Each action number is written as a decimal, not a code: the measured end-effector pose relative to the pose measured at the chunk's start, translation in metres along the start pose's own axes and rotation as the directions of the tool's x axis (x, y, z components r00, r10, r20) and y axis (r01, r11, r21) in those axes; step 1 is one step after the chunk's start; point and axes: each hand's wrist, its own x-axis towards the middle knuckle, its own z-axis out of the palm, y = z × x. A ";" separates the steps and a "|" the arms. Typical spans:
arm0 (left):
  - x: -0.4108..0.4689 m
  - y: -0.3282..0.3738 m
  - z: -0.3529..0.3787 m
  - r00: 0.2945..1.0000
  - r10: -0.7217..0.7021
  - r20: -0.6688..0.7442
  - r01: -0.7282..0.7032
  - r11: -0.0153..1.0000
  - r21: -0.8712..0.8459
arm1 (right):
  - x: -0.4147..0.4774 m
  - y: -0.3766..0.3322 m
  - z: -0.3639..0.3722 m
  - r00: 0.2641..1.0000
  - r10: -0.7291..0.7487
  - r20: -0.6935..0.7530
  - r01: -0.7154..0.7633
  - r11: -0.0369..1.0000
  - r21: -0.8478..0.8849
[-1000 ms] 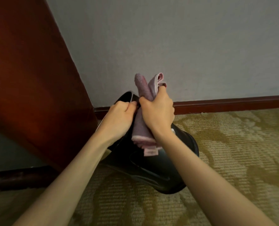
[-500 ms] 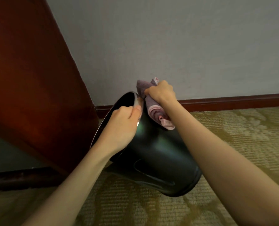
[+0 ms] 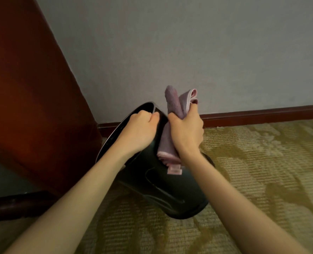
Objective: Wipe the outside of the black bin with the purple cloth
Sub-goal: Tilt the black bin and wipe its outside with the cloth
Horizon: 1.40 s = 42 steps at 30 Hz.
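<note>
The black bin (image 3: pixel 163 191) is tilted, its open mouth turned up and to the left, its base low near the carpet. My left hand (image 3: pixel 139 132) grips the bin's rim at the top. My right hand (image 3: pixel 186 132) is closed around the folded purple cloth (image 3: pixel 176 105), which presses against the bin's outer side just right of the rim. One end of the cloth sticks up above my fist; the other end, with a pale pink edge, hangs below it against the bin's wall.
A dark red wooden panel (image 3: pixel 33 99) stands close on the left, almost touching the bin. A grey wall (image 3: pixel 188 52) with a dark red skirting board (image 3: pixel 262 114) runs behind. Patterned olive carpet (image 3: pixel 262 171) covers the floor.
Half a second ago my right hand held the cloth high at the far side of the rim. It has since slid down and toward me along the bin's side. My left hand keeps its grip.
</note>
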 end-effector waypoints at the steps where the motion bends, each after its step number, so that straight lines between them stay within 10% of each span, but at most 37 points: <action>1: 0.003 0.001 0.000 1.000 -0.012 -0.003 0.012 1.000 0.008 | -0.012 0.001 -0.001 1.000 -0.008 -0.020 0.009 0.999 0.051; 19: -0.002 0.005 0.002 0.996 -0.062 0.070 0.071 0.987 -0.141 | -0.031 -0.001 0.001 0.992 0.117 -0.047 -0.107 0.979 0.172; 33: -0.010 0.008 0.007 0.999 -0.025 0.032 0.029 0.991 -0.129 | 0.055 -0.009 0.010 0.943 0.221 0.247 -0.214 0.975 -0.058; 42: -0.004 0.003 0.001 0.997 -0.051 0.058 0.058 0.990 -0.130 | 0.008 -0.006 0.003 0.999 0.045 0.019 -0.046 0.999 0.009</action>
